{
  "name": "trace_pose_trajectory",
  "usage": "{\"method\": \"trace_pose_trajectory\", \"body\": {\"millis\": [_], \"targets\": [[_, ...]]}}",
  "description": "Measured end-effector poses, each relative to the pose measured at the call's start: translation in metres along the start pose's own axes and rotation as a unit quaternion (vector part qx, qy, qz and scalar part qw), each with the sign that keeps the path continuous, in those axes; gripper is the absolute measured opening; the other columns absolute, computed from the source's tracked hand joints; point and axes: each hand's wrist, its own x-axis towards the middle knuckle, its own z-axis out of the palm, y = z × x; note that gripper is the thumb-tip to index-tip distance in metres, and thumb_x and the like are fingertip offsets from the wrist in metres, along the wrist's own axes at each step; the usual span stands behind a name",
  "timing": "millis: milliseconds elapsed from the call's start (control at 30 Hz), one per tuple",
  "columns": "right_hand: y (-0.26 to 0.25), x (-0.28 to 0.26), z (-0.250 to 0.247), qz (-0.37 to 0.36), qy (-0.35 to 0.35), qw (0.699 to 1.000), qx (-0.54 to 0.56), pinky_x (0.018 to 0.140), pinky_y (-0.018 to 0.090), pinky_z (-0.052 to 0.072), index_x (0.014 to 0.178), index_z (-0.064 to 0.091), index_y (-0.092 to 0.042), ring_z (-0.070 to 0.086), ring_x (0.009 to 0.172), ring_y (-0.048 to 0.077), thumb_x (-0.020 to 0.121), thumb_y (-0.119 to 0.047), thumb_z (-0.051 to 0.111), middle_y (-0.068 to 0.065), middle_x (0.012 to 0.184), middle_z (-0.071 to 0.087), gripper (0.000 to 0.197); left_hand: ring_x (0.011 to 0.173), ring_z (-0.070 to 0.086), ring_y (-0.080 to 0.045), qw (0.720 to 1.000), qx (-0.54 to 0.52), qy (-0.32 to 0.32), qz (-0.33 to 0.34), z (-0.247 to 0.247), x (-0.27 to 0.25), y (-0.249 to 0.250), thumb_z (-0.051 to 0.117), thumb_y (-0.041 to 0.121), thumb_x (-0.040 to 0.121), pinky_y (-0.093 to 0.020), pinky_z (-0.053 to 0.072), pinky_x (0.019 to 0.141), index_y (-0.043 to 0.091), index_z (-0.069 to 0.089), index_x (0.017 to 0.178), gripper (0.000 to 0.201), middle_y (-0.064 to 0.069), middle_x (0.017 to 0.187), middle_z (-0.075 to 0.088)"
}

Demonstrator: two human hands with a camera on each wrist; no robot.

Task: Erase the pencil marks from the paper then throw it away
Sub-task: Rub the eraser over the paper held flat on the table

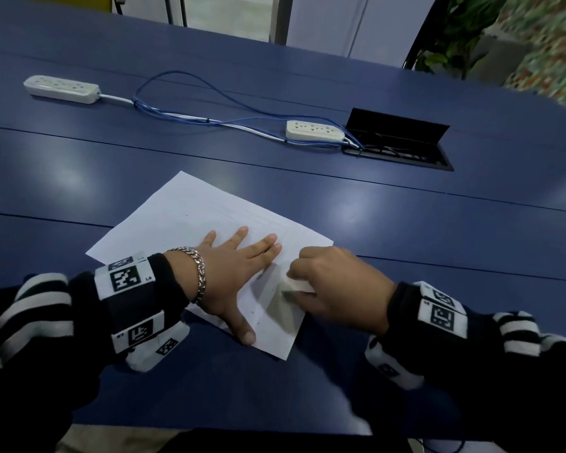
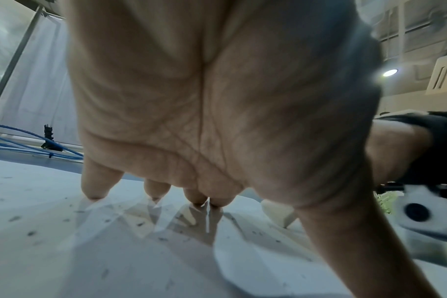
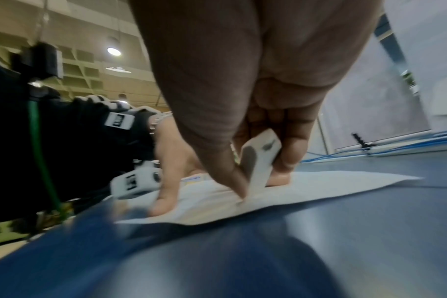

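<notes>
A white sheet of paper (image 1: 193, 217) lies slanted on the blue table (image 1: 406, 223), with faint lines and small dark specks on it. My left hand (image 1: 239, 266) lies flat on the sheet, fingers spread and straight, pressing it down; from the left wrist view the fingertips (image 2: 94, 189) touch the paper (image 2: 51, 231). My right hand (image 1: 334, 282) pinches a white eraser (image 1: 294, 286) between thumb and fingers. The eraser (image 3: 258, 161) stands on edge with its lower end on the paper (image 3: 332, 183), close to the sheet's near right edge, just right of my left hand (image 3: 171, 173).
Two white power strips (image 1: 61, 89) (image 1: 314, 130) lie further back, joined by blue cables (image 1: 190, 116) that run into an open black cable box (image 1: 399, 138) set in the table. A green plant (image 1: 464, 34) stands beyond the far right edge.
</notes>
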Motion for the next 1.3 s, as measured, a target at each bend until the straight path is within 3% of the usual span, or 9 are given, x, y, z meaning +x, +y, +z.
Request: {"method": "trace_pose_trajectory", "body": {"millis": [167, 367, 533, 633, 767, 900, 1033, 1167, 1300], "targets": [[-0.034, -0.019, 0.008, -0.099, -0.011, 0.995, 0.008, 0.057, 0.037, 0.050, 0.088, 0.060, -0.014, 0.050, 0.071, 0.020, 0.096, -0.036, 0.043, 0.001, 0.085, 0.054, 0.028, 0.154, -0.032, -0.030, 1.000, 0.015, -0.004, -0.003, -0.002, 0.000, 0.001, 0.075, 0.088, 0.058, -0.067, -0.005, 0.124, 0.034, -0.035, 0.156, 0.157, 0.020, 0.160, -0.043], [0.005, 0.002, -0.001, 0.007, 0.012, 1.000, 0.002, 0.072, 0.039, 0.050, 0.092, 0.060, -0.014, 0.059, 0.086, 0.026, 0.095, -0.041, 0.054, 0.001, 0.091, 0.055, 0.027, 0.153, -0.033, -0.029, 1.000, 0.005, -0.005, -0.005, -0.001, 0.001, 0.001, 0.075, 0.088, 0.058, -0.067, -0.006, 0.124, 0.035, -0.035, 0.156, 0.156, 0.022, 0.159, -0.044], [-0.030, -0.018, 0.011, -0.074, -0.012, 0.997, 0.009, 0.064, 0.041, 0.053, 0.089, 0.059, -0.016, 0.056, 0.077, 0.023, 0.094, -0.034, 0.049, 0.000, 0.088, 0.055, 0.022, 0.154, -0.031, -0.030, 1.000, 0.016, -0.002, -0.001, -0.001, 0.002, 0.000, 0.075, 0.089, 0.057, -0.067, -0.005, 0.124, 0.034, -0.034, 0.156, 0.158, 0.020, 0.161, -0.041], [-0.009, -0.009, 0.002, -0.021, -0.019, 0.998, 0.057, 0.080, 0.039, 0.053, 0.101, 0.067, -0.021, 0.063, 0.090, 0.023, 0.092, -0.043, 0.054, -0.002, 0.099, 0.065, 0.027, 0.155, -0.029, -0.031, 1.000, 0.008, 0.010, 0.011, 0.003, 0.003, -0.004, 0.077, 0.087, 0.057, -0.068, -0.005, 0.123, 0.036, -0.033, 0.157, 0.157, 0.020, 0.163, -0.038], [0.040, -0.009, -0.026, 0.103, 0.111, 0.978, 0.140, 0.085, 0.030, 0.050, 0.109, 0.073, -0.026, 0.068, 0.092, 0.011, 0.096, -0.046, 0.063, -0.012, 0.099, 0.074, 0.026, 0.154, -0.029, -0.027, 0.997, -0.006, 0.064, 0.042, -0.001, -0.005, -0.025, 0.074, 0.089, 0.058, -0.061, -0.014, 0.122, 0.046, -0.031, 0.155, 0.150, 0.016, 0.167, -0.032], [0.064, -0.017, -0.040, 0.170, 0.149, 0.951, 0.211, 0.081, 0.030, 0.053, 0.107, 0.073, -0.027, 0.066, 0.084, 0.003, 0.092, -0.058, 0.058, -0.017, 0.092, 0.073, 0.037, 0.158, -0.019, -0.031, 0.991, -0.062, 0.109, -0.042, -0.012, -0.023, -0.058, 0.060, 0.093, 0.065, -0.057, -0.005, 0.127, 0.047, -0.025, 0.158, 0.134, 0.005, 0.170, -0.027], [0.056, -0.010, -0.031, 0.149, 0.119, 0.964, 0.185, 0.083, 0.026, 0.049, 0.112, 0.071, -0.028, 0.062, 0.087, 0.001, 0.096, -0.045, 0.062, -0.019, 0.097, 0.070, 0.025, 0.159, 0.001, -0.042, 0.972, -0.076, 0.081, -0.208, 0.002, -0.020, -0.061, 0.040, 0.105, 0.060, -0.066, 0.012, 0.124, 0.031, -0.019, 0.163, 0.140, -0.006, 0.174, -0.012], [0.046, -0.004, -0.013, 0.111, 0.083, 0.982, 0.126, 0.087, 0.032, 0.049, 0.113, 0.069, -0.026, 0.062, 0.096, 0.014, 0.096, -0.043, 0.063, -0.010, 0.104, 0.068, 0.024, 0.159, 0.001, -0.040, 0.972, -0.070, 0.077, -0.210, 0.019, -0.018, -0.048, 0.048, 0.106, 0.055, -0.068, 0.015, 0.122, 0.034, -0.019, 0.162, 0.146, -0.008, 0.173, -0.019], [0.033, -0.016, 0.010, 0.068, 0.041, 0.994, 0.080, 0.085, 0.038, 0.051, 0.111, 0.067, -0.023, 0.063, 0.095, 0.021, 0.096, -0.051, 0.055, -0.005, 0.101, 0.065, 0.034, 0.158, 0.011, -0.038, 0.979, -0.033, 0.070, -0.188, 0.028, -0.039, -0.032, 0.049, 0.105, 0.057, -0.063, 0.017, 0.123, 0.031, -0.015, 0.163, 0.145, -0.012, 0.173, -0.009]]}}
